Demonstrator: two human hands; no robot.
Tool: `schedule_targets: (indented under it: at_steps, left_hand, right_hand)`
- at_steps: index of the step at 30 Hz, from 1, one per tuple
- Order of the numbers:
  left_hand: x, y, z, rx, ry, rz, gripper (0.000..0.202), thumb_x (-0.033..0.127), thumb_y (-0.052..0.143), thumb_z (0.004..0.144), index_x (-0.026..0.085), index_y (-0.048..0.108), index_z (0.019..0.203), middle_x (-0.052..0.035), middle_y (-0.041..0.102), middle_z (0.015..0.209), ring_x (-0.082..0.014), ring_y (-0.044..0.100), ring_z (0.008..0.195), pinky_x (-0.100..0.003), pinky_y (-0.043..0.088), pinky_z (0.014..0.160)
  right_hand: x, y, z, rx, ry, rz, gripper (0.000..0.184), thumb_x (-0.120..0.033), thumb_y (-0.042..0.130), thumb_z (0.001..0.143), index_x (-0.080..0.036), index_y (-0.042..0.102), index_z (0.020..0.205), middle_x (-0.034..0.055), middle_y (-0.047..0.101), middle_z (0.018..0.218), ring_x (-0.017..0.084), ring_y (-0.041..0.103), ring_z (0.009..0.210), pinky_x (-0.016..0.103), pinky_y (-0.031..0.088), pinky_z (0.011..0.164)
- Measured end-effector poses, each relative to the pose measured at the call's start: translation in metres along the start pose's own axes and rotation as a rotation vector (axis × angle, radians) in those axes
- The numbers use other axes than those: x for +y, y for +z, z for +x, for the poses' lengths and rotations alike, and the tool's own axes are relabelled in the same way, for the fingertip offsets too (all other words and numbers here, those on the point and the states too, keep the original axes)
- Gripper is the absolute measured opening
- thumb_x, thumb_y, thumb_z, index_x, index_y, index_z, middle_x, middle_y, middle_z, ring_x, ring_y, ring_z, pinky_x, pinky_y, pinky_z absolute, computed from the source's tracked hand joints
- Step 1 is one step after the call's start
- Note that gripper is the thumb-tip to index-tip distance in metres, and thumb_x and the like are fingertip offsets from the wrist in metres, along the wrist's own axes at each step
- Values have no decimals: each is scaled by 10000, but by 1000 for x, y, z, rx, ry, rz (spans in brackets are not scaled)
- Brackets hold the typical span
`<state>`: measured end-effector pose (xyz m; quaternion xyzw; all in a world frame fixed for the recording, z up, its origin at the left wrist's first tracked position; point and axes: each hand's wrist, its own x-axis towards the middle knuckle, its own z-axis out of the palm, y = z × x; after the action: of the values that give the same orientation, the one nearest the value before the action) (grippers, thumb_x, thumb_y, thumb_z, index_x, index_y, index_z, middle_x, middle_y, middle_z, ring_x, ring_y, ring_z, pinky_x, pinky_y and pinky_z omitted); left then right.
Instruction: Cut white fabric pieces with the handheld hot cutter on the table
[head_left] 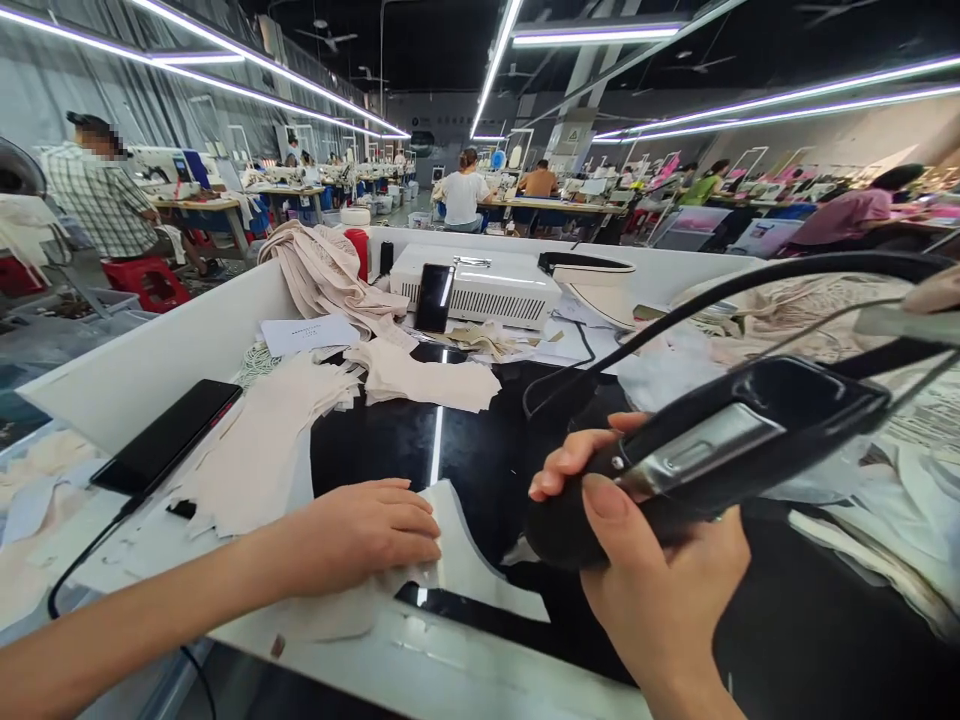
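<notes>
Left hand [367, 530] presses pale fabric [469, 565]; right hand [660, 585] grips perhaps an iron [720, 450].

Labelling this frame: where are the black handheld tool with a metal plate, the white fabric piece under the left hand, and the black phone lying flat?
Black handheld tool [709, 452]: head view, its metal plate.
White fabric piece [466, 560]: head view, uncovered right part.
Black phone lying flat [169, 435]: head view, screen middle.

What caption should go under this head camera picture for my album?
Left hand rests on a pale fabric piece on the black table while the right hand holds a black tool.
</notes>
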<state>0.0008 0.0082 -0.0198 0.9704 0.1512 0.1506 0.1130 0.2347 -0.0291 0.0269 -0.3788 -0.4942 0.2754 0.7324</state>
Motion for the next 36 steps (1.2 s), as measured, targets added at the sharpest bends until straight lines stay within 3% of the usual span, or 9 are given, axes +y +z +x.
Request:
schedule_targets:
  at_steps: [4, 7, 12, 20, 28, 36]
  left_hand:
    - [-6, 5, 12, 83, -117, 11, 396, -33, 484, 930, 150, 671, 1228, -104, 708, 1232, -192, 678, 1126, -299, 566, 992]
    - [-11, 15, 26, 119, -159, 27, 418, -28, 480, 915, 141, 653, 1255, -120, 680, 1273, -193, 676, 1150, -305, 569, 1011]
    - [-19, 28, 40, 69, -144, 69, 413, -42, 481, 902, 127, 640, 1244, -120, 677, 1265, -205, 673, 1157, -319, 567, 1027]
    - [-19, 34, 27, 55, -114, 97, 416, -41, 450, 917, 97, 612, 1275, -147, 679, 1300, -219, 665, 1204, -338, 568, 1044]
    - [-18, 35, 16, 76, -88, 104, 353, 41, 471, 1006, 101, 615, 1322, -157, 634, 1413, -225, 642, 1280, -323, 560, 1066]
    - [-18, 38, 13, 79, -82, 131, 371, 49, 492, 1000, 122, 610, 1344, -135, 647, 1393, -222, 642, 1273, -317, 555, 1072]
  right_hand:
    - [2, -2, -2, -55, -3, 38, 362, -383, 855, 821, -283, 648, 1101, -15, 659, 799, 173, 646, 628, 332, 591, 578]
    - [2, -2, -3, -75, -6, 62, 352, -370, 854, 823, -277, 650, 1094, -12, 658, 785, 171, 643, 619, 324, 593, 568]
    - [0, -4, -6, -71, 0, 59, 352, -365, 866, 806, -270, 652, 1068, -9, 654, 753, 175, 636, 594, 327, 590, 549]
    - [-6, -17, -15, -51, 57, 30, 391, -388, 881, 782, -289, 641, 1075, -9, 654, 743, 184, 629, 604, 339, 614, 569]
    - [-11, -11, -24, 66, 96, 24, 412, -421, 880, 779, -295, 636, 1086, -10, 614, 769, 194, 594, 658, 352, 578, 617]
    - [-2, -24, -17, -17, 44, 36, 407, -423, 877, 774, -296, 649, 1087, -16, 635, 740, 203, 615, 613, 352, 590, 555]
